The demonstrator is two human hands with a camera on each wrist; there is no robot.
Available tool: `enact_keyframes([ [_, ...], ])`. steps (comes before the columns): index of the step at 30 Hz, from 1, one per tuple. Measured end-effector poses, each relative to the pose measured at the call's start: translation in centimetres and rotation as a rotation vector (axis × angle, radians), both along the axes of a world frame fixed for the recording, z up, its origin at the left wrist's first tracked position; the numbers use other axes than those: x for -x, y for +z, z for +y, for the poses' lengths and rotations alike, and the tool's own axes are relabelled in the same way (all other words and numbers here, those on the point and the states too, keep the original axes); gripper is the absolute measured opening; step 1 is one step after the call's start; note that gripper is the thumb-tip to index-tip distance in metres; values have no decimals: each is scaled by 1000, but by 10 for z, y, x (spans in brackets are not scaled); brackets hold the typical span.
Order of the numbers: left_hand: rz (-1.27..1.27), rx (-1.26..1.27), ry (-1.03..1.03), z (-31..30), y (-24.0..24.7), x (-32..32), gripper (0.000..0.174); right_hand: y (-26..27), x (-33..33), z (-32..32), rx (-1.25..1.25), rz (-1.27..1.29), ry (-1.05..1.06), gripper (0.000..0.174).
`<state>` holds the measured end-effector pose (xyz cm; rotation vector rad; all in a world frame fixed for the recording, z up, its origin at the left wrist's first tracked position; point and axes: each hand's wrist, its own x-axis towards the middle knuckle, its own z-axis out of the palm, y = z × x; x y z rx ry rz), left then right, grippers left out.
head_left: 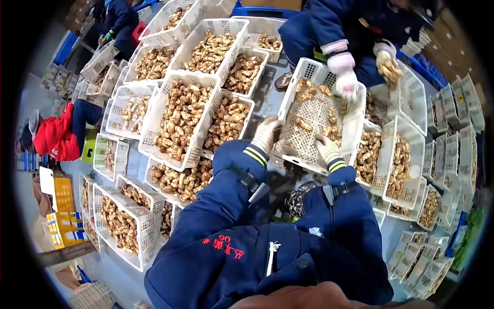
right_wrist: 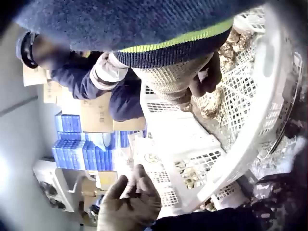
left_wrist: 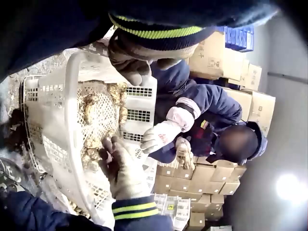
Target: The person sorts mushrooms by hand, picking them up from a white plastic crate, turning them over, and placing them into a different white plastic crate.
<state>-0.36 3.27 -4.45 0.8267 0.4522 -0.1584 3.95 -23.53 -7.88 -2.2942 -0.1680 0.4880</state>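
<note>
A white plastic crate (head_left: 303, 164) stands in front of me, with several brown-and-cream mushrooms (head_left: 303, 123) on its perforated floor. Beside the crate's left rim is my gloved left hand (head_left: 266, 134), its fingers loosely bent and nothing between them in the right wrist view. My gloved right hand (head_left: 328, 150) reaches over the near rim into the crate, fingers slightly bent, tips close to a clump of mushrooms (head_left: 333, 135). Across from me, another person's gloved hand (head_left: 347, 86) hangs over the crate's far right side, while that person's other hand (head_left: 389, 68) holds mushrooms.
Crates heaped with mushrooms (head_left: 182, 121) crowd my left. More filled crates (head_left: 399, 165) stand close on the right. A person in a red jacket (head_left: 57, 135) sits at the far left. Cardboard boxes (left_wrist: 207, 187) are stacked behind the person opposite.
</note>
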Motion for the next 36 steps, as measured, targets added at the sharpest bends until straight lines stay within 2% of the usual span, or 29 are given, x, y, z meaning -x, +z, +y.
enact_keyframes([
  [1, -55, -5, -20, -2, 5, -2, 39, -10, -14, 7, 94, -76, 30, 39],
  [2, 40, -66, 6, -8, 11, -3, 39, -21, -29, 16, 151, -95, 49, 39],
  [4, 36, -86, -1, -10, 1, -5, 40, -58, -58, 30, 312, -147, 87, 38],
  [5, 71, -112, -3, -13, 3, -7, 41, -70, -72, 41, 436, -56, 69, 40],
  [6, 82, -154, -29, -16, -5, -7, 42, -88, -81, 47, 483, -70, 77, 41],
  [8, 79, -148, -102, -19, -12, -7, 43, -83, -89, 65, 548, -5, 30, 43],
  [9, 105, -177, -127, -20, -15, -8, 44, -86, -92, 66, 651, -21, 116, 44],
  [11, 76, -132, -98, -24, -13, -8, 46, -58, -85, 74, 747, -40, 116, 44],
  [12, 68, -127, -106, -24, -19, -9, 48, -70, -97, 70, 778, 33, 188, 46],
  [13, 76, -133, -123, -23, -18, -9, 48, -101, -110, 59, 728, 61, 180, 48],
  [15, 92, -140, -161, -24, -13, -10, 49, -125, -108, 43, 617, -109, 168, 46],
  [16, 88, -153, -173, -25, -7, -10, 47, -130, -109, 41, 570, 31, 97, 47],
  [17, 21, -139, -141, -28, -10, -10, 47, -132, -111, 34, 557, 164, 133, 45],
  [19, 44, -173, -165, -28, -12, -11, 46, -117, -92, 19, 164, 136, 115, 43],
  [20, 41, -166, -149, -29, -14, -11, 47, -105, -82, 17, -321, 550, -120, 43],
  [21, 42, -169, -153, -29, -14, -11, 48, -85, -72, 15, -570, 694, -141, 45],
  [23, 43, -179, -160, -27, -14, -11, 49, -30, -48, 30, -615, 674, -326, 42],
  [24, 25, -178, -162, -26, -12, -12, 59, -29, -38, 25, -764, 643, -274, 41],
  [25, 80, -175, -145, -28, -11, -11, 60, -28, -33, 25, -885, 646, -238, 48],
  [27, 193, -169, -110, -31, -6, -10, 62, -10, -20, 25, -963, 707, -307, 53],
  [28, 171, -140, -145, -31, -4, -8, 74, -9, -17, 29, -1010, 736, -287, 58],
  [29, 161, -91, -156, -31, -2, -7, 74, -12, -17, 30, -1014, 766, -286, 59],
  [31, 142, 4, -177, -31, 7, -7, 73, 32, -4, 50, -1157, 763, -207, 51],
  [32, 120, 68, -194, -31, 7, -9, 63, 39, -2, 55, -1183, 762, -194, 52],
  [35, 50, 127, -124, -31, -7, -12, 55, 50, 2, 65, -1257, 765, -154, 56],
  [36, -5, 153, -55, -31, -1, -13, 47, 54, 2, 69, -1275, 752, -110, 59],
])
